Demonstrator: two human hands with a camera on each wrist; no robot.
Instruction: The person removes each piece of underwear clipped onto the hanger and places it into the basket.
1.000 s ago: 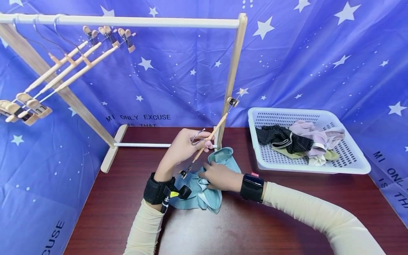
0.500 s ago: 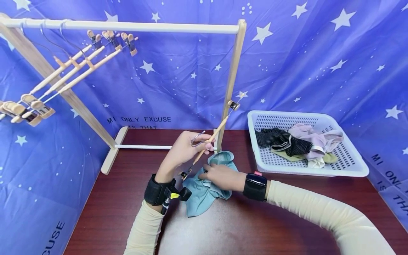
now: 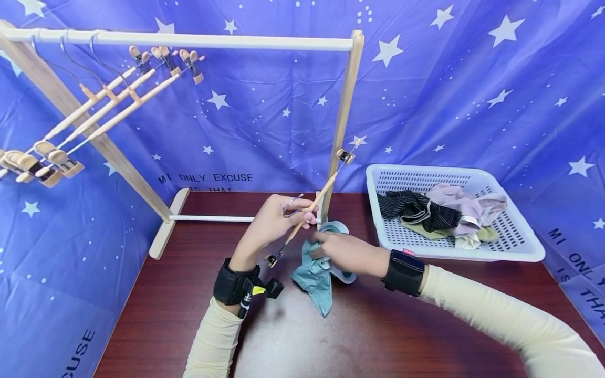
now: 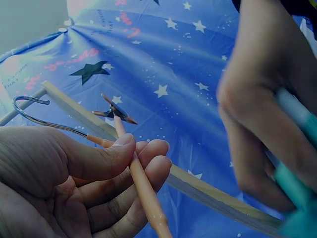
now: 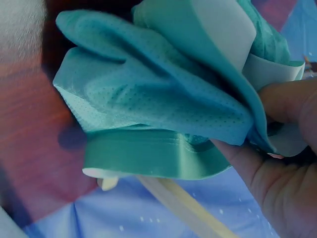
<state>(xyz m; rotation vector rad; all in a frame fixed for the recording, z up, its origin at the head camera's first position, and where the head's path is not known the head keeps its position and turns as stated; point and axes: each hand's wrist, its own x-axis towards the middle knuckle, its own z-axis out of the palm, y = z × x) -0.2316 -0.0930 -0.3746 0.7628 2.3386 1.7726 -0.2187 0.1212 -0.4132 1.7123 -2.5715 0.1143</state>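
My left hand pinches a wooden clip hanger at its middle, between thumb and fingers. The bar slants up to the right, a clip at either end; in the left wrist view the metal hook points left. Just right of it, my right hand grips a crumpled teal garment, whose lower corner hangs over the table. Seen from the right wrist, the garment has perforated fabric and a smooth wide band, with thumb and fingers pinching its edge. Neither hanger clip holds cloth.
A wooden rack stands behind, with several clip hangers on the left of its top rail. At the right, a white basket holds black striped, lilac and green clothes. The table is dark red wood.
My right hand has drawn slightly right and gathered up the teal garment, which was spread lower and wider on the table. The left hand keeps the hanger almost still.
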